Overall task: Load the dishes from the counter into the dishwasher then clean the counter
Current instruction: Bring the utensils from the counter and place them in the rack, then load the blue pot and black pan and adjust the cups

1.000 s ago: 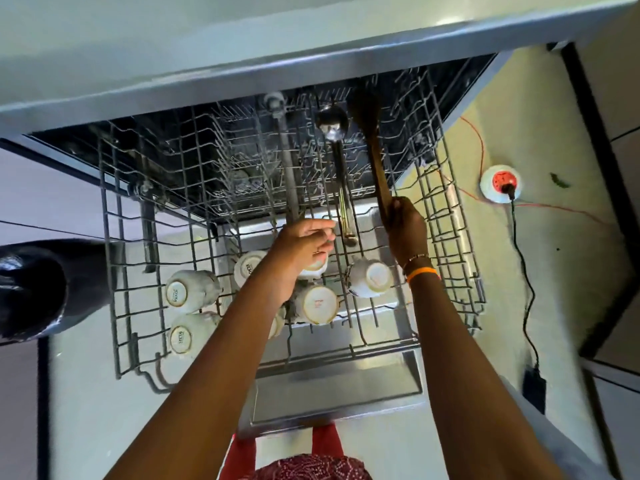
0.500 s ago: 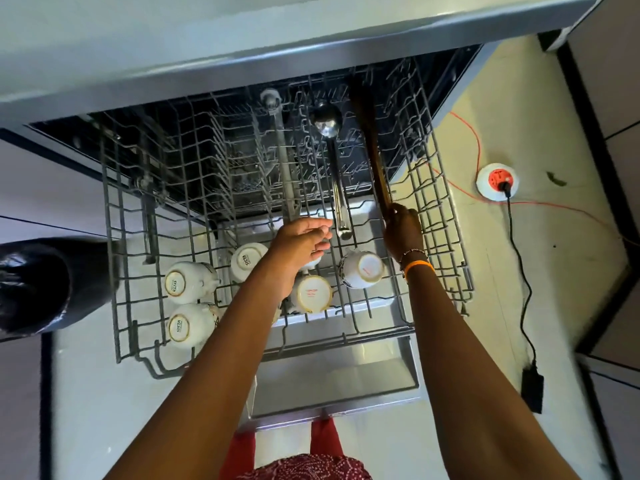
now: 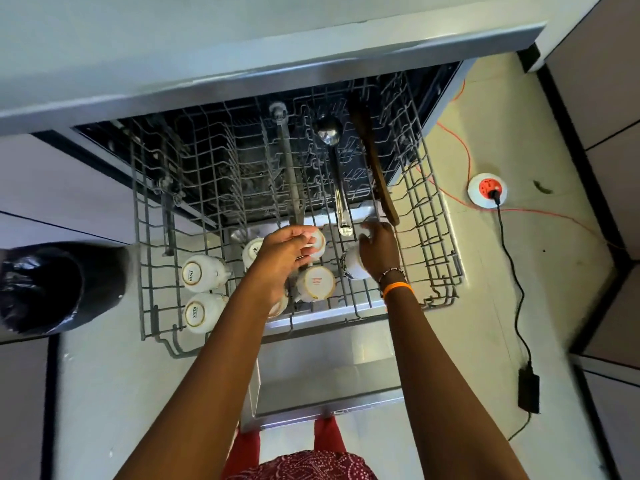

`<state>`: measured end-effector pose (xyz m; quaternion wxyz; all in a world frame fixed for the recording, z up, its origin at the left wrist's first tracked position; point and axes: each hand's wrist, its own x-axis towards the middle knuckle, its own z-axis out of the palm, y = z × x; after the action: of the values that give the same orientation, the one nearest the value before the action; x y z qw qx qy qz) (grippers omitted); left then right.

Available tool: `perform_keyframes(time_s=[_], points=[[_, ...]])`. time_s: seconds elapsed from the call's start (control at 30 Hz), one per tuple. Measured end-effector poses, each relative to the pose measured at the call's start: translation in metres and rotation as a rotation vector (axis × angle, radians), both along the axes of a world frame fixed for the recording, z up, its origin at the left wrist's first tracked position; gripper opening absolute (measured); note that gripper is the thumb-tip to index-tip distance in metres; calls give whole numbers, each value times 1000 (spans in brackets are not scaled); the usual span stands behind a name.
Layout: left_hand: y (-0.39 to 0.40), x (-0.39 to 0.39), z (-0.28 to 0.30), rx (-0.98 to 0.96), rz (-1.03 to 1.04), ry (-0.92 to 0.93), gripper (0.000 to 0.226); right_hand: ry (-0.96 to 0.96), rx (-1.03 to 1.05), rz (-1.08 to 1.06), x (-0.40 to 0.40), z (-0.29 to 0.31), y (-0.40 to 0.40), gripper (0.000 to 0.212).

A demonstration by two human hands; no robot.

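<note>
Since letting go of the wooden spatula [image 3: 375, 168], right hand [image 3: 377, 252] grips a cup [image 3: 351, 265].

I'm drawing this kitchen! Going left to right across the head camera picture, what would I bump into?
Black bin → two white cups at the rack's left → left hand holding a cup → metal ladle → wooden spoon → orange cable → round white socket on the floor → black adapter.

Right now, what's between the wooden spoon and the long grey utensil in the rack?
The steel ladle, lying lengthwise on the rack between the wooden spoon and the grey utensil, touching neither. Head view.
</note>
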<state>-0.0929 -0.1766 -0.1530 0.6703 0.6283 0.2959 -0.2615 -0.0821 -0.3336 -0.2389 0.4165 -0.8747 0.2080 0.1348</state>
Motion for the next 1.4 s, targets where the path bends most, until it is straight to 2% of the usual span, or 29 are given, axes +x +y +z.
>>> perform_keyframes(time_s=[0.23,0.3,0.5,0.73,0.87,1.03,1.23,1.4], points=[[37,-28,26,3,141,-66,20,-252,188,10,-32,51,79,27],[56,-41,33,15,200,-81,19,-241,268,17,-42,66,108,21],[138,-80,56,18,408,-140,26,-233,425,81,-67,102,212,21],[302,-137,78,5,584,-224,28,-177,495,243,-114,132,375,25],[396,-172,108,15,617,-266,25,-143,556,310,-145,163,466,26],[490,-204,156,-11,678,-305,23,-193,577,455,-169,210,554,24],[556,-220,196,56,724,-396,23,-259,617,564,-170,266,622,26],[593,-215,214,91,754,-432,27,-272,654,600,-159,288,667,27]])
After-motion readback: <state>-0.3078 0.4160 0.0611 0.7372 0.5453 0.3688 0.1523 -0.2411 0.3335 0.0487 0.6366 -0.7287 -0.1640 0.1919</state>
